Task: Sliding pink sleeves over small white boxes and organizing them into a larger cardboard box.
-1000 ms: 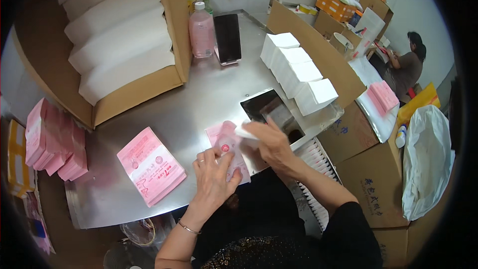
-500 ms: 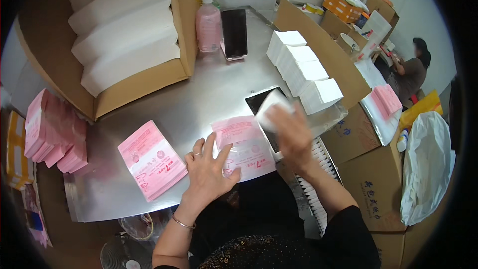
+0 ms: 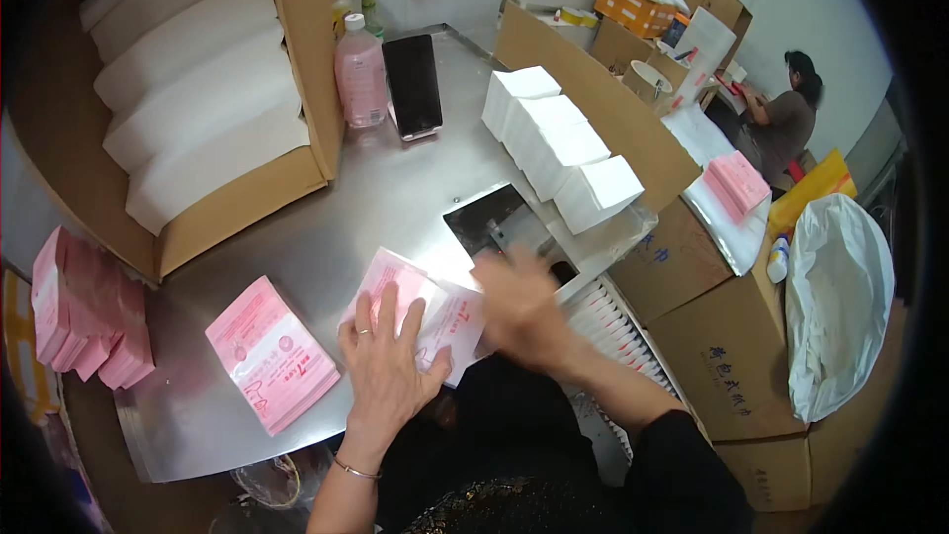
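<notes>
A pink and white printed wrapper [image 3: 454, 338] lies near the front edge of the metal table, a white layer showing near its middle. My left hand [image 3: 388, 351] rests on it with fingers spread flat. Beside the wrapper's right edge is my right hand [image 3: 529, 311], smeared by motion; its fingers cannot be made out, nor whether they hold anything. Left of my left hand sits a neat stack of pink printed wrappers [image 3: 272, 356]. Beyond my right hand, a dark rectangular opening or plate [image 3: 499, 222] is set in the tabletop.
White folded tissue stacks [image 3: 559, 143] stand in a row at the right. A large carton [image 3: 247, 213] holds long white tissue blocks at the back left. Pink packs [image 3: 94, 321] pile at far left. A bottle [image 3: 362, 74] and phone [image 3: 413, 89] stand behind. Another person [image 3: 781, 124] sits far right.
My right hand has come down and left, from above the dark rectangle to the wrapper; the white tissue stack it carried no longer shows in it. The wrapper is turned, and the view has shifted.
</notes>
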Tool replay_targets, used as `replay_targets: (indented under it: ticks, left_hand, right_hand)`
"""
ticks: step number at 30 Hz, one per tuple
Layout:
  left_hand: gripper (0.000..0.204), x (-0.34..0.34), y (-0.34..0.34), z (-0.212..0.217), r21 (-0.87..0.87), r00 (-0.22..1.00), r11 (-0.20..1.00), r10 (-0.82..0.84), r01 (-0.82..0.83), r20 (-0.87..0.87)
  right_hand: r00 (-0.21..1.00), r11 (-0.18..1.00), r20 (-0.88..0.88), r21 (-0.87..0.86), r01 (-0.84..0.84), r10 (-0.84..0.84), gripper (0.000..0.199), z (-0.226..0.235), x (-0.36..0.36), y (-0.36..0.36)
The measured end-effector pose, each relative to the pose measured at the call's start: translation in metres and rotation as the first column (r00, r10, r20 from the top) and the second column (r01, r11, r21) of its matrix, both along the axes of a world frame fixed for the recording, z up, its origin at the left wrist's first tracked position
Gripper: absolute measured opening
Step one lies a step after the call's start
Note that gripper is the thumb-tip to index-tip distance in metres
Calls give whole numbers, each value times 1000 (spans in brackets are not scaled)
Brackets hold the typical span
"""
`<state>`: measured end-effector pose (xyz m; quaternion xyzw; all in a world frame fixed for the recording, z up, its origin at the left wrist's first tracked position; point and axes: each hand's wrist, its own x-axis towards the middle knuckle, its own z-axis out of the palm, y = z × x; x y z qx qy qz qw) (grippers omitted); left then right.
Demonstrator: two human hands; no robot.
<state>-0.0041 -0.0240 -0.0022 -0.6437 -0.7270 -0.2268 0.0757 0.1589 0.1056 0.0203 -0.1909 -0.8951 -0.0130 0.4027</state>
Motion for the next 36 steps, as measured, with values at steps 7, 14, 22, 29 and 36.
replay_targets:
  ticks: [7,14,22,29,36]
  left_hand:
    - [65,20,10,8,-44,999,998,43,-42,28]
    - [62,24,17,17,9,996,1000,6,-5,-84]
    - [52,17,17,12,24,994,994,-101,103,-48]
    - [66,0,6,-2,-46,954,980,-177,194,244]
    - [74,20,6,12,47,979,993,-111,105,174]
  right_hand:
    - [772,751,27,251,610,-636,22,11,91,112]
    - [777,780,72,20,626,-625,19,14,85,118]
    - [802,804,-77,1,595,-593,28,7,99,119]
    - [885,972,402,-88,-218,235,41,-7,25,-28]
    - [864,987,503,-122,105,-30,27,-42,-45,23]
